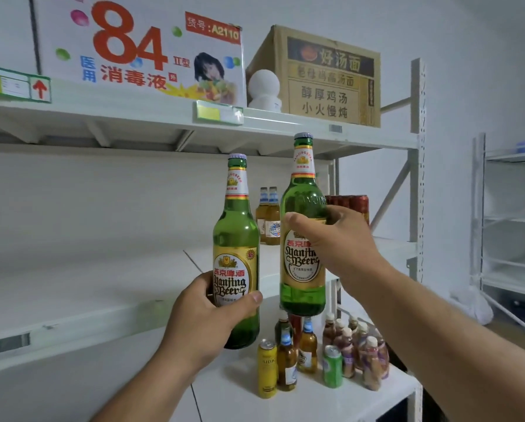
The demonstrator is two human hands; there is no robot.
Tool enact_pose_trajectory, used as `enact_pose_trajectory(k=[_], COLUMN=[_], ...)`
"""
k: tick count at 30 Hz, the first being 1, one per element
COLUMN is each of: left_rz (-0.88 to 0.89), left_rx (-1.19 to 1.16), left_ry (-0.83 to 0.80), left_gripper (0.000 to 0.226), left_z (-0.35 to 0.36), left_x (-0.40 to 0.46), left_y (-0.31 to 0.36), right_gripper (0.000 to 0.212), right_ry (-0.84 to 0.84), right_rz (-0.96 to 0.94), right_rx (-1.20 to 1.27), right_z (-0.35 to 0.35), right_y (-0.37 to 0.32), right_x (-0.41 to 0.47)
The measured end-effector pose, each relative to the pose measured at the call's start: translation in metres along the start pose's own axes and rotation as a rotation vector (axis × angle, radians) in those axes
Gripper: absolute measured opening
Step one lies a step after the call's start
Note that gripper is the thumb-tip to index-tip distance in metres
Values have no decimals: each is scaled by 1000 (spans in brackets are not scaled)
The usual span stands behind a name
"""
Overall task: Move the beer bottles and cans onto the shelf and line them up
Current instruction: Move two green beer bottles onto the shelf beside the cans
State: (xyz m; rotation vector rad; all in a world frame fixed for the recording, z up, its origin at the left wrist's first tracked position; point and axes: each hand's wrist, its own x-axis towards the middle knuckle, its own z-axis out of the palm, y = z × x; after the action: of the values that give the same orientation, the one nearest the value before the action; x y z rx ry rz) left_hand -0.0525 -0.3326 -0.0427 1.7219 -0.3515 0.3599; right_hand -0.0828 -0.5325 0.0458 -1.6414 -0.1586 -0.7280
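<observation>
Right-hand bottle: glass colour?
Green glass, gold label, on the bottle that the right hand grips; seen in the head view.

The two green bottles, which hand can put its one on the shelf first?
Probably the right hand. Its green bottle is held higher and nearer the amber bottles already on the middle shelf; the left hand holds its bottle lower.

A shop stockroom: white metal shelving point(316, 124) with price-tag holders point(218, 113) and cardboard cartons point(325, 77).
</observation>
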Motion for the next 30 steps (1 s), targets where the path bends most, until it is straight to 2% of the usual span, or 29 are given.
enact_pose_trajectory(k=[7,20,30], left_rz=[56,51,-10], left_rx=[-38,-86,-53], left_ry=[-53,-112,-25], left_gripper=[39,41,47], left_z=[74,190,254], left_x=[50,134,191], left_y=[-7,-7,-8], right_gripper=[21,20,26], right_ry=[49,74,11], right_rz=[-37,-48,-52], right_rx=[-45,-50,-26], right_z=[-46,-121,-152], right_y=[33,81,134], right_x=[49,150,232])
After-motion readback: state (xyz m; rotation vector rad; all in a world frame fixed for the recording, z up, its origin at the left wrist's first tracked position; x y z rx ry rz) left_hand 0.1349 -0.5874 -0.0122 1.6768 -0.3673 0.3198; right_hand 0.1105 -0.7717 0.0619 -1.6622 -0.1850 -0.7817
